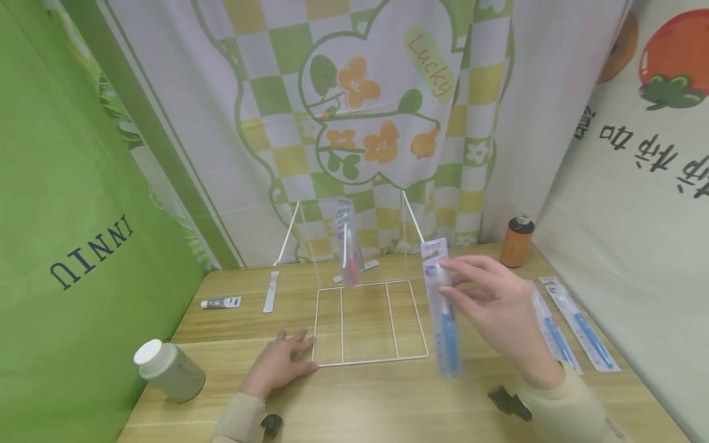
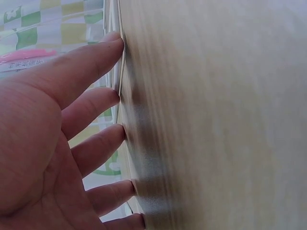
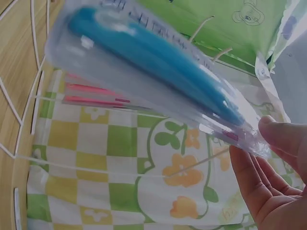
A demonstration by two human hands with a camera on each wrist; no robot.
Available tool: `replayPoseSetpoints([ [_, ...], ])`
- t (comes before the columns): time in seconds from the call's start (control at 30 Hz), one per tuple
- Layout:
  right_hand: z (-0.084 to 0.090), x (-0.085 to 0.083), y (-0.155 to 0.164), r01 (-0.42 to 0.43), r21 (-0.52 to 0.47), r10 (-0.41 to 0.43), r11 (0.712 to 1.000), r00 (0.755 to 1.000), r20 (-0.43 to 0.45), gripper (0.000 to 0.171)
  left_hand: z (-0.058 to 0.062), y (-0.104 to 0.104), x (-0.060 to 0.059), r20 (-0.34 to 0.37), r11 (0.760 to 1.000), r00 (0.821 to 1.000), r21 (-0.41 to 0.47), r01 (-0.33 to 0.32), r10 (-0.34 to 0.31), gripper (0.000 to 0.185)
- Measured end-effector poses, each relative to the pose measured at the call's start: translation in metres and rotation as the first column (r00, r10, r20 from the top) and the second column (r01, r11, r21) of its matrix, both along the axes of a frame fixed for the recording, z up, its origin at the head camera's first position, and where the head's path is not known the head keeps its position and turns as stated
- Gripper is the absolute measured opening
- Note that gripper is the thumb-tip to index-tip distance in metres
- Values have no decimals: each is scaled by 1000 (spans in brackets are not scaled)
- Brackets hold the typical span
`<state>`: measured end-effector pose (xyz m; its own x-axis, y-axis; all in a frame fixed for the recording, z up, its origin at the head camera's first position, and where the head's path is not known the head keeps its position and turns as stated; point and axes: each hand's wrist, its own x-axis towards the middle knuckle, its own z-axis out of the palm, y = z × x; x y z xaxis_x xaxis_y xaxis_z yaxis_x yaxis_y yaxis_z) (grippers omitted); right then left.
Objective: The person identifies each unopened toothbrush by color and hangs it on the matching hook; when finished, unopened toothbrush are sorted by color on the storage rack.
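While your left hand [image 1: 279, 363] lies flat, fingers straight, steadying the wire rack [image 1: 368, 323] at the table's [image 1: 388, 400] front | right hand [image 1: 495, 304] pinches the blue toothbrush pack [image 1: 443, 307] aloft beside the rack's right side.

head above, wrists close, sharing rack [image 1: 370, 320]

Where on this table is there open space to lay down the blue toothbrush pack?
Bare wood runs along the near edge, between the left hand and the right hand. Another free strip lies between the small tube and the white jar. The right edge is crowded with two more toothbrush packs, and the wire rack fills the middle.
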<state>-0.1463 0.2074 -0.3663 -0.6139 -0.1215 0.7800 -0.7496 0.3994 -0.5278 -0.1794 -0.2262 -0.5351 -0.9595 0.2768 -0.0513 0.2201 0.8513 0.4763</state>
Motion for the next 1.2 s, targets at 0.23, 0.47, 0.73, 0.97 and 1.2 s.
replayPoseSetpoints([
  [0.23,-7,-10,-6,37,37,-36,999,999,-22,52,0,0,0,0,1000,1000,-1,-1,1,66],
  [0.47,-17,-26,-12,75,33,-73,997,996,-55,50,1,0,1,2,1000,1000,7,0,0,66],
  [0.73,-27,-56,-21,87,-24,-90,996,988,-128,46,3,0,1,3,1000,1000,4,2,-2,66],
  [0.97,-31,-81,-27,135,-27,-137,990,984,-110,43,3,0,0,-6,1000,1000,-8,4,-4,65],
  [1.2,-33,-108,-31,188,1,-187,982,978,-93,39,0,-1,0,-6,1000,1000,-6,6,-6,65],
])
